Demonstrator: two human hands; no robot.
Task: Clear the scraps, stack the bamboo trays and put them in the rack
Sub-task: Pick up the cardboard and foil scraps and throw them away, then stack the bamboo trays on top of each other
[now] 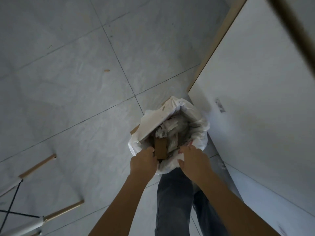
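Dim, flat daylight; soft shadows, wide-angle bending, blurred top-right corner.

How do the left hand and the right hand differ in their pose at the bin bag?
The left hand is curled, its fingers bent at the near rim of the white bin bag, beside a brown cardboard piece. The right hand is flatter, its fingers stretched forward over the rim. The left hand sits at the rim's left part, the right hand at its right part. Both are bare and reach down to the same bag opening.
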